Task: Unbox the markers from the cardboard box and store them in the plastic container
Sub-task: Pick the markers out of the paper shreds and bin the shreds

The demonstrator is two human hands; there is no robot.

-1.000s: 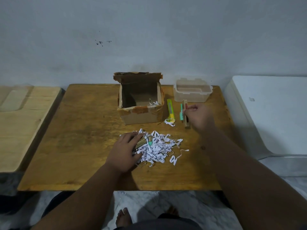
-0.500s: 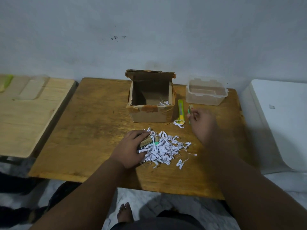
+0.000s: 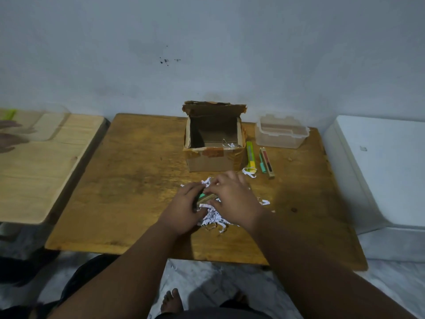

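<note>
The open cardboard box stands at the back of the wooden table, with a few paper shreds inside. To its right is the clear plastic container. Between them lie a yellow-green marker, a thin green marker and a red-and-tan marker. A pile of white shredded paper lies in front of the box. My left hand and my right hand meet over the pile, both gripping a bundle of markers with a green tip showing.
A lighter wooden table stands at the left, with a clear lid-like object on it. A white appliance borders the table's right side. A bare foot shows on the floor under the front edge.
My right hand left the markers lying beside the box and moved back to the shred pile, joining my left hand on the bundle of markers. The camera view shifted left.
</note>
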